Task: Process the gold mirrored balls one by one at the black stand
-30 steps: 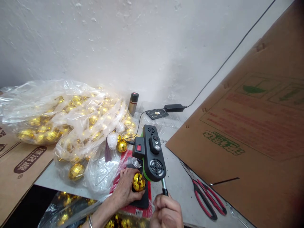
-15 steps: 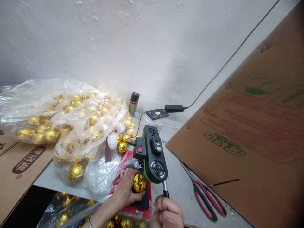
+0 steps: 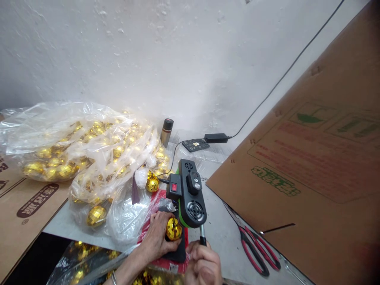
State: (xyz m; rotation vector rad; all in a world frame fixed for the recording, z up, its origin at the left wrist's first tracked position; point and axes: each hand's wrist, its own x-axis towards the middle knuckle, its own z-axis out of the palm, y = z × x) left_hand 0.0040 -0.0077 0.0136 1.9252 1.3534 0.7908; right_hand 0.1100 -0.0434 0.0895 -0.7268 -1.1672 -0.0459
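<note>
My left hand [image 3: 158, 233] is closed around a shiny gold faceted ball [image 3: 173, 228], with fingers behind it and thumb at its lower front. This ball sits over the dark base plate [image 3: 179, 251] of a small black and green machine [image 3: 192, 194]. On the machine's left side is a box with a red switch [image 3: 174, 187]. Fingers of my right hand [image 3: 204, 263] wrap around the lever handle [image 3: 202, 237], a metal rod with a black grip, below the machine's front end. Another gold ball [image 3: 152, 184] lies beside the machine at its left.
Clear plastic bags [image 3: 89, 146] full of gold balls lie at left, on and beside a cardboard sheet [image 3: 35, 198]. A large carton [image 3: 291, 158] leans at right, with red-handled scissors [image 3: 258, 251] before it. Behind are a bottle [image 3: 166, 132], a phone [image 3: 196, 145] and a power adapter [image 3: 216, 137].
My right hand and the lever handle have shifted slightly left. My left hand keeps the gold ball in the same place. The camera view has moved a little.
</note>
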